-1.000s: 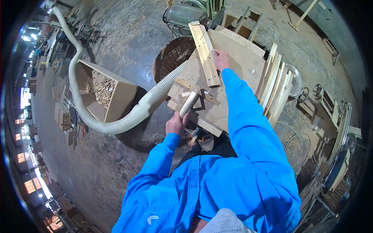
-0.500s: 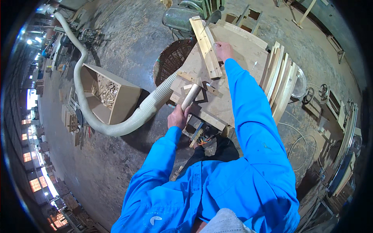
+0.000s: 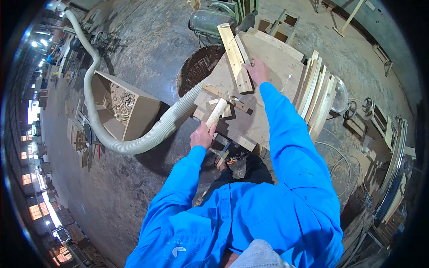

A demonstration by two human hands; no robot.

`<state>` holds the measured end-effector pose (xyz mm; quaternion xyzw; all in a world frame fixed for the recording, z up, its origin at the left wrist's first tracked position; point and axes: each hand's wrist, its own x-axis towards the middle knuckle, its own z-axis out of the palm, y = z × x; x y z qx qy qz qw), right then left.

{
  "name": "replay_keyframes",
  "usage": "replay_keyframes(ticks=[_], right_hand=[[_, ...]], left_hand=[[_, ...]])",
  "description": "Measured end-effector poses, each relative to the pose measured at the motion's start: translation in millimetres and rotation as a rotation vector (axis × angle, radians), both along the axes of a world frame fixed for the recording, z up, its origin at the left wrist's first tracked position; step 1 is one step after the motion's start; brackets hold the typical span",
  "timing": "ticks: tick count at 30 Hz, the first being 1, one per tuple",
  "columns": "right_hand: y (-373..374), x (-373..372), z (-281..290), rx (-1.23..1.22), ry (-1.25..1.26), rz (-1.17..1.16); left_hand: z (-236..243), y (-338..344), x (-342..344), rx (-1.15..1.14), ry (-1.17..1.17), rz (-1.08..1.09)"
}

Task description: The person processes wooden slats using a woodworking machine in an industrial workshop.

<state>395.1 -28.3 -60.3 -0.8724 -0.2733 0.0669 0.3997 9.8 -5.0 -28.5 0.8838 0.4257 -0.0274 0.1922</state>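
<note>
My left hand (image 3: 203,135) is closed around the lower end of a short, pale, rounded piece of wood (image 3: 217,111). It tilts up over the near left edge of the wooden work table (image 3: 279,73), beside some small wood blocks and a cross strip (image 3: 241,106). On the table's left side lies a long yellowish board (image 3: 234,58) with dark holes in it. Along its right side runs a thin wooden strip (image 3: 242,48). My right hand (image 3: 258,72) has bent fingers at the strip's near end and seems to pinch it; the fingertips are partly hidden.
Several curved wooden slats (image 3: 316,96) are stacked along the table's right edge. A wicker basket (image 3: 192,73) and a thick ribbed hose (image 3: 176,120) adjoin the left side. Beyond the hose stands a box (image 3: 145,114) of wood scraps. A green machine (image 3: 210,20) stands behind the basket.
My right hand has come nearer to me along the strip. The piece in my left hand has turned, showing a paler face.
</note>
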Motion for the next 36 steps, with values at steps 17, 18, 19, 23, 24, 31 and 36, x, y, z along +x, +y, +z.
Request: replay_keyframes(ticks=[17,18,19,23,24,31,36], right_hand=[[6.4,-23.6,-2.2,0.056,-0.014,0.001],[11.6,-21.6,-0.3,0.003,-0.054,0.033],[17.1,-19.5,1.7,0.002,-0.053,0.033],[39.2,-22.8,9.1,0.012,0.093,-0.025],[41.4,-17.0,8.4,-0.006,0.115,-0.038],[46.6,3.4,-10.0,0.060,0.061,-0.038],[51.4,13.2,-14.1,0.079,0.068,-0.028]], left_hand=[[1.3,0.5,-41.1,-0.054,-0.013,-0.001],[1.5,1.0,-41.6,-0.047,-0.032,-0.010],[1.6,1.1,-41.5,-0.049,-0.032,-0.010],[2.6,-1.5,-48.8,-0.030,-0.057,-0.018],[2.5,-1.4,-46.9,-0.019,-0.103,-0.026],[3.8,-1.3,-34.3,-0.028,-0.043,-0.021],[3.3,0.1,-22.6,-0.009,-0.059,-0.008]])
